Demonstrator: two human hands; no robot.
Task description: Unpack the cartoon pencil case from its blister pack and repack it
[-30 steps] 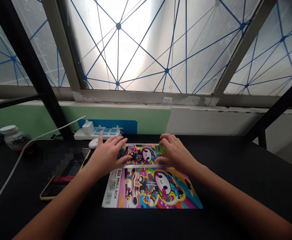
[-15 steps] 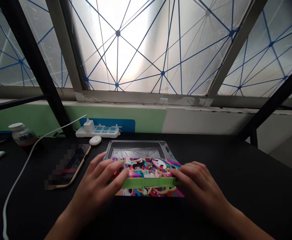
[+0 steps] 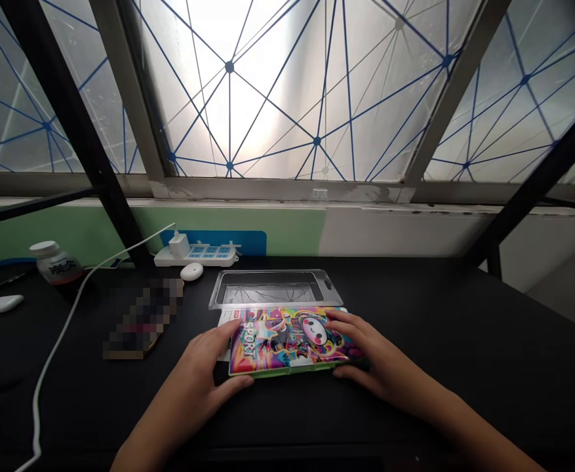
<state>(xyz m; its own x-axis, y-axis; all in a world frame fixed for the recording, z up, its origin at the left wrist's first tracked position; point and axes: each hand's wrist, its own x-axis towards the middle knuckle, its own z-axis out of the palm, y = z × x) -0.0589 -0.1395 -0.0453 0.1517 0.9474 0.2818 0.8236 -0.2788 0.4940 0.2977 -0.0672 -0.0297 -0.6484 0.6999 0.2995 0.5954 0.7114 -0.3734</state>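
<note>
Rainbow-printed plastic pencil box [image 3: 287, 342] lies on the black desk [image 3: 464, 367], just in front of a clear plastic tray [image 3: 267, 288]. It looks light, stiff and slick, so I'd hold its edges. My left hand [image 3: 208, 370] clasps one side; my right hand [image 3: 373, 354] clasps the other, fingers spread on top.

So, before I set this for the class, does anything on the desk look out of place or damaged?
Yes: the printed card sticks out askew from under the pencil box, which the left hand and right hand hold. Paint is also flaking along the window sill.
</note>
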